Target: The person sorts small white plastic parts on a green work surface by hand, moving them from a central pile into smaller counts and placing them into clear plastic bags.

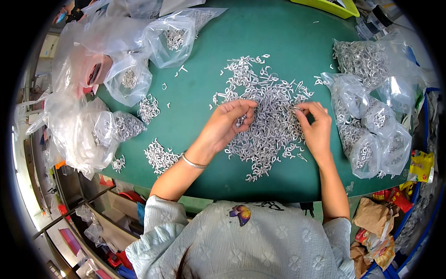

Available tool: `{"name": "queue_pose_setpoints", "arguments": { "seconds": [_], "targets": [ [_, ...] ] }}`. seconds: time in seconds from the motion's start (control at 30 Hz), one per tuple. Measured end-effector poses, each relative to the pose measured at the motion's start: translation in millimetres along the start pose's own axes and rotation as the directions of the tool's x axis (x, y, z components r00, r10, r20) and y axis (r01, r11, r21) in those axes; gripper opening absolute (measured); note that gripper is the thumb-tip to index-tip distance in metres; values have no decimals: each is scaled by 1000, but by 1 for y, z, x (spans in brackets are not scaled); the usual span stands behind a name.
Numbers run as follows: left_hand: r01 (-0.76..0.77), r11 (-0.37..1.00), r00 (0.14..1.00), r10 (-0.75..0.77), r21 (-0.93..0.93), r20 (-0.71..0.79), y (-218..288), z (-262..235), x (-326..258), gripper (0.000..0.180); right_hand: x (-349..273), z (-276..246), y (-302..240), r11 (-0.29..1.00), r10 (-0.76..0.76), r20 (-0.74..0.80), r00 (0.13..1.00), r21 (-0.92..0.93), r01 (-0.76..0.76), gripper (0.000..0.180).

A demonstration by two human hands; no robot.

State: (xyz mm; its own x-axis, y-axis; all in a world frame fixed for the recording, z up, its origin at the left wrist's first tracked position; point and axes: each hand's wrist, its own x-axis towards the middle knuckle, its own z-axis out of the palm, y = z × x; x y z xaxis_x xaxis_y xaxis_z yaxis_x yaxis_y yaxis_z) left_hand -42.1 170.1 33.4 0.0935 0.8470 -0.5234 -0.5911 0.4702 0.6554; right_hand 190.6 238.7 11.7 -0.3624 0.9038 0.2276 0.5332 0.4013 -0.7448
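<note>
A wide heap of small silver C-shaped and hook-like metal pieces [267, 125] lies on the green tabletop in front of me. Over its left side, my left hand [227, 122] is curled, with several of the metal pieces [240, 121] held in its bent fingers. At the heap's right edge, my right hand [317, 124] pinches one small metal piece [296, 109] between thumb and forefinger. Its exact shape is too small to make out. To the left of my left forearm sits a smaller pile of curved metal pieces [160, 156].
Clear plastic bags [127, 76] of metal parts crowd the table's left side, beside another small pile [148, 109]. More filled bags [364, 60] line the right edge. A yellow-green tray [332, 7] and a dark-lidded jar [374, 22] stand far right. The green table [204, 69] curves toward me.
</note>
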Motion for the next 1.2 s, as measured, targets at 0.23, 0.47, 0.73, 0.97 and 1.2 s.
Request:
{"name": "queue_pose_setpoints", "arguments": {
  "seconds": [0.23, 0.47, 0.73, 0.97, 1.2],
  "targets": [
    [7, 992, 994, -21, 123, 107, -23, 10, -13, 18, -28, -19, -24, 630, 323, 445, 835, 557, -541, 17],
    [-85, 996, 996, 84, -24, -36, -56, 14, -50, 18, -24, -19, -55, 799, 171, 754, 634, 271, -537, 10],
    [-145, 957, 974, 93, -253, -206, -89, 15, -98, 19, 72, 102, -147, 848, -213, 750, 626, 460, -263, 25],
    [-160, 949, 980, 121, -270, -156, -91, 7, -109, 19, 47, 93, -99, 921, -166, 677, 717, 366, -132, 28],
    [-212, 975, 947, 189, -61, -258, -86, -15, -111, 21, -11, 20, -82, 966, -260, 392, 883, 94, 243, 21]
  ]
}}
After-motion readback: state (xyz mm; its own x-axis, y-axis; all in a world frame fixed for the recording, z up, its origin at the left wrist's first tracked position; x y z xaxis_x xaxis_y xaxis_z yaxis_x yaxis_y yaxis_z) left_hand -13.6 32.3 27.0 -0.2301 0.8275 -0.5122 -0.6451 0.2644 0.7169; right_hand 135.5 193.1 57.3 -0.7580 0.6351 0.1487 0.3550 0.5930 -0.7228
